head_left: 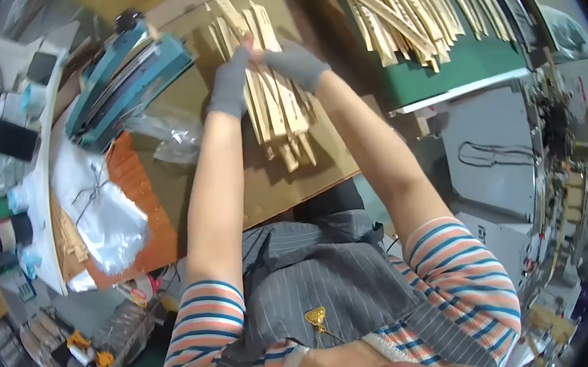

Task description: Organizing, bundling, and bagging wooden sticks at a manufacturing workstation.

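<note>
Grey-gloved left hand (231,86) and right hand (296,66) share a pinching grip on long, flat, pale strips (274,112).

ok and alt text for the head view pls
A person's left hand and right hand, both grey-gloved, hold a loose bundle of slender pale strips over a cardboard sheet. More strips lie on a green surface to the right; a teal device and clear plastic bag sit to the left.
</note>
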{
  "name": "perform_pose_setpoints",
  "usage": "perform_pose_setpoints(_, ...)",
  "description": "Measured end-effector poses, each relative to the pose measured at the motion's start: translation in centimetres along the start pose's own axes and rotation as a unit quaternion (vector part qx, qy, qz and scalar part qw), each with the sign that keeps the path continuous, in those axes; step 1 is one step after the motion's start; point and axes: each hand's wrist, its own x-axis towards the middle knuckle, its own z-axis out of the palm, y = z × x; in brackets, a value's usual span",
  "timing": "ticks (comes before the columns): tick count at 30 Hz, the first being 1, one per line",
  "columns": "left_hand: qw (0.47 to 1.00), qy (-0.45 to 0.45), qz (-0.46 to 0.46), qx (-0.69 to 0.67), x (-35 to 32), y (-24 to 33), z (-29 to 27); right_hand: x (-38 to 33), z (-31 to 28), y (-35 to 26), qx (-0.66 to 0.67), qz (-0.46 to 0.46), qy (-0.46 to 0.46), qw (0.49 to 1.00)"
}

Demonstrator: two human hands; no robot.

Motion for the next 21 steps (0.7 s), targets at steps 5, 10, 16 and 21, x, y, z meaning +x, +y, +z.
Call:
perform_pose_setpoints(5,0.964,0.068,0.195,0.17,-10.8,-0.4,-0.8,-3.4,5.1,3.1,0.416,-0.03,-0.098,0.904)
perform_pose_setpoints(10,0.905,-0.045,0.351,0.237,-19.5,4.3,0.7,-10.0,4.0,-4.9,0.323,-0.271,-0.153,0.894)
perform_pose_setpoints(16,0.89,-0.136,0.404,0.162,-20.1,0.9,0.6,-13.3,3.1,-4.5,0.099,-0.379,-0.118,0.912)
perform_pose_setpoints(21,0.895,-0.191,0.287,0.284,-24.0,0.6,-0.1,-18.1,7.4,-5.1,0.266,-0.224,-0.053,0.936)
